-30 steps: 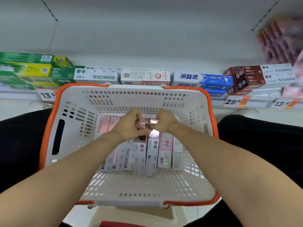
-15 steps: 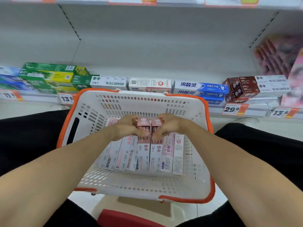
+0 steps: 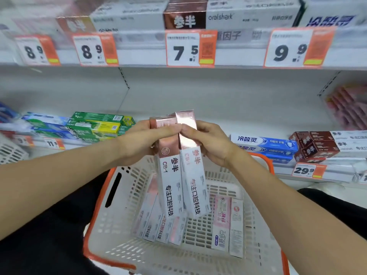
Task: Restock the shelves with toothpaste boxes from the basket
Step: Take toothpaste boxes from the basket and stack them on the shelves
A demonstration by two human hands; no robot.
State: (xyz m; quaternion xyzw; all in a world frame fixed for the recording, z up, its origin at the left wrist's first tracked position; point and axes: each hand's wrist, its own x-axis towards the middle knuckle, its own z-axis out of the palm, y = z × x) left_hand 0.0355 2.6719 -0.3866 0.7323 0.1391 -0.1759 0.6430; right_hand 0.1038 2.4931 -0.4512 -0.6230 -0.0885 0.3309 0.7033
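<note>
A: Shop aisle, white shelves (image 3: 178,100) stocked with toothpaste; price tags (image 3: 189,49) along the upper shelf edge at 12 o'clock, most of it blurred.

B: And lower down?

A: White basket with orange rim (image 3: 264,161) at 6 o'clock, resting across black-clad knees. More toothpaste boxes in the basket (image 3: 221,223), lying flat toward 5 and 7 o'clock.

B: Hands?

A: Both busy. Left hand (image 3: 139,139) wrapped round the rose-gold top of the left box (image 3: 168,181); right hand (image 3: 210,143) gripping the top of the right box (image 3: 195,185). Two held boxes side by side, touching, hanging long-end down above the basket at centre, tilted a little.

B: Feel of the load?

A: Probably light: thin card cartons, stiff along the length but easy to dent at corners and flaps. Glossy foil near the top, likely a bit slick under the fingertips.

B: Best hold?

A: Across the two narrow sides, near mid-length for control while sliding in flat; an end grip like this one lets the far end swing.

B: Destination?

A: Hard to call. Similar white boxes (image 3: 351,139) with brown ones at 3 o'clock on the lower shelf; bare shelf floor behind the hands at 12 o'clock. Matching slot not readable from here.

B: Risk?

A: Crushing a corner against the shelf lip, or knocking the green stack (image 3: 99,124) at 9 o'clock.
</note>
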